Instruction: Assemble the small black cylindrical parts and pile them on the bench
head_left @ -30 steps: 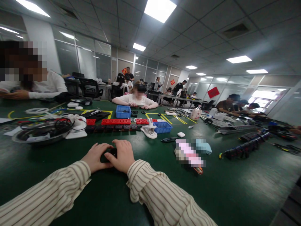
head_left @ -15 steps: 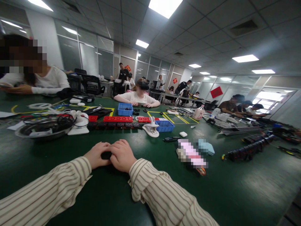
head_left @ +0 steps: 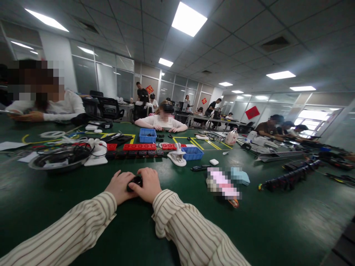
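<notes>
Between my two hands sits a small, glossy black rounded object [head_left: 136, 180], low over the green table [head_left: 133, 232]. A dark hollow shows in its top; its exact kind I cannot make out. My left hand [head_left: 119, 186] is curled round its left side. My right hand [head_left: 149, 184] wraps its right side, with the thumb laid across the near edge. Fingers hide much of the object. Beyond the hands stand a white clip-on base [head_left: 178, 157] and a blue basket [head_left: 192, 153].
A metal bowl [head_left: 36, 162] of cables and a white device [head_left: 97, 155] stand at left. Red strips [head_left: 140, 147] lie across the middle. To the right are a white case [head_left: 213, 162], a blurred pink item [head_left: 222, 181] and a black cable bundle [head_left: 291, 176]. A person [head_left: 162, 120] sits opposite.
My hands have shifted slightly right in view, and the fingers and right thumb have spread, baring more of the black object and its hollow top. The camera view has tilted a little.
</notes>
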A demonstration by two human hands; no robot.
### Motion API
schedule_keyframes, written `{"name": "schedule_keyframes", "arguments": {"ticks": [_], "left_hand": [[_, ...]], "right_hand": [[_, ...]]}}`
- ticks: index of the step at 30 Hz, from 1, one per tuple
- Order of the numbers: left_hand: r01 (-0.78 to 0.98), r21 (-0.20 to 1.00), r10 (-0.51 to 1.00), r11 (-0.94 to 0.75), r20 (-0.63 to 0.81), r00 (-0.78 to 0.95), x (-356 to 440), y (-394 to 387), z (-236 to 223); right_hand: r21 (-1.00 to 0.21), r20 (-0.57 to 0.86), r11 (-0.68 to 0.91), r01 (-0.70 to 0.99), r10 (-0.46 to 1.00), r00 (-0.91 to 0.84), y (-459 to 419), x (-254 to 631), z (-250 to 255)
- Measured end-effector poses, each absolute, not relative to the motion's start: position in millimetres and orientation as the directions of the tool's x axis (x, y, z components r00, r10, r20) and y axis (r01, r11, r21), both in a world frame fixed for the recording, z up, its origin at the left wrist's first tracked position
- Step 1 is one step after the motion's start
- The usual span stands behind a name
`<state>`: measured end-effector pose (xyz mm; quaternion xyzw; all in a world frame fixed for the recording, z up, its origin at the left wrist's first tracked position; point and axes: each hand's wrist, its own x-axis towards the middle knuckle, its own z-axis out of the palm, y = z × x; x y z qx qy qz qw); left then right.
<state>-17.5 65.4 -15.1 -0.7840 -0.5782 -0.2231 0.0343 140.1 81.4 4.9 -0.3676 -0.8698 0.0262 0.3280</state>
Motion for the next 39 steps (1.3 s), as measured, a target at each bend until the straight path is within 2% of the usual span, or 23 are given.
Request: {"name": "schedule_keyframes", "arguments": {"ticks": [3, 6, 10, 14, 17, 22, 27, 34, 39], "left_hand": [[0.902, 0.217, 0.881, -0.372, 0.387, 0.271, -22.6, 68.1, -17.9], [0.860, 0.281, 0.869, -0.427, 0.392, 0.303, -29.0, 69.4, -19.5], [0.861, 0.311, 0.890, -0.402, 0.354, 0.288, -32.2, 68.6, -21.7], [0.877, 0.310, 0.909, -0.368, 0.318, 0.269, -31.6, 68.5, -26.0], [0.887, 0.294, 0.909, -0.356, 0.326, 0.258, -31.2, 68.3, -25.9], [0.889, 0.229, 0.879, -0.397, 0.373, 0.297, -30.8, 65.8, -17.4], [0.897, 0.199, 0.869, -0.394, 0.398, 0.293, -33.1, 67.4, -16.5], [0.776, 0.358, 0.826, -0.520, 0.442, 0.350, -37.9, 74.1, -29.2], [0.812, 0.319, 0.824, -0.490, 0.473, 0.312, -41.8, 76.7, -39.5]], "right_hand": [[-0.239, 0.546, 0.732, 0.638, 0.645, -0.535, 77.4, 139.4, 5.8], [-0.184, 0.557, 0.796, 0.577, 0.568, -0.606, 71.9, 139.8, 7.4], [-0.112, 0.529, 0.890, 0.443, 0.431, -0.731, 69.2, 141.8, 8.2], [-0.109, 0.558, 0.913, 0.394, 0.384, -0.735, 68.5, 143.6, 9.4], [-0.157, 0.627, 0.903, 0.400, 0.404, -0.666, 65.2, 143.5, 11.8], [-0.266, 0.628, 0.789, 0.554, 0.578, -0.521, 65.6, 139.1, 9.7], [-0.231, 0.544, 0.708, 0.668, 0.663, -0.515, 70.0, 135.8, 4.4], [-0.119, 0.517, 0.817, 0.565, 0.537, -0.667, 68.9, 140.2, 9.1], [-0.098, 0.507, 0.887, 0.452, 0.435, -0.744, 67.8, 143.1, 13.7]]}}
